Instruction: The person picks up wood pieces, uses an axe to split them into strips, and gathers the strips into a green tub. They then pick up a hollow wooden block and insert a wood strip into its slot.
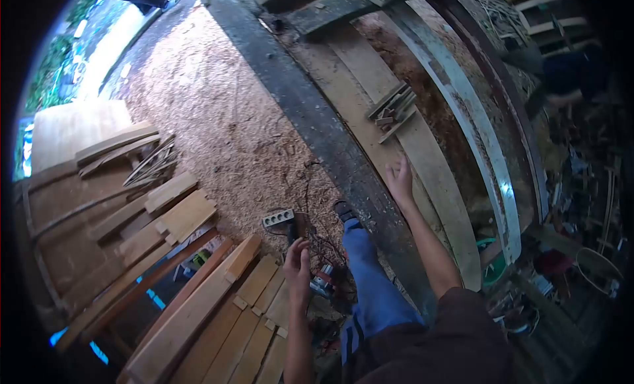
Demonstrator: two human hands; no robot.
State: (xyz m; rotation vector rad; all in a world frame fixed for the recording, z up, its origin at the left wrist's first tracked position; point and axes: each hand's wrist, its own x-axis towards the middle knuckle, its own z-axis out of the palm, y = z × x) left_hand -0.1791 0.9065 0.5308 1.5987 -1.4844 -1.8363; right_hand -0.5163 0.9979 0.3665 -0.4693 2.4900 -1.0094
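Observation:
My right hand is over the long workbench boards, fingers stretched out and apart, with nothing in it. Just ahead of it lies a small pile of wood offcuts on a wide pale plank. My left hand is held low in front of me, its fingers loosely bent and apart, with no object showing in them. Beyond its fingertips, a white multi-socket power strip with a dark plug lies above the sawdust floor. A red and grey power tool rests among cables to the right of my left hand.
Sawdust covers the floor ahead. Stacked planks stand at the lower left, with more cut boards beyond. A dark heavy beam runs along the bench's near side. A pale curved board and clutter lie at the right.

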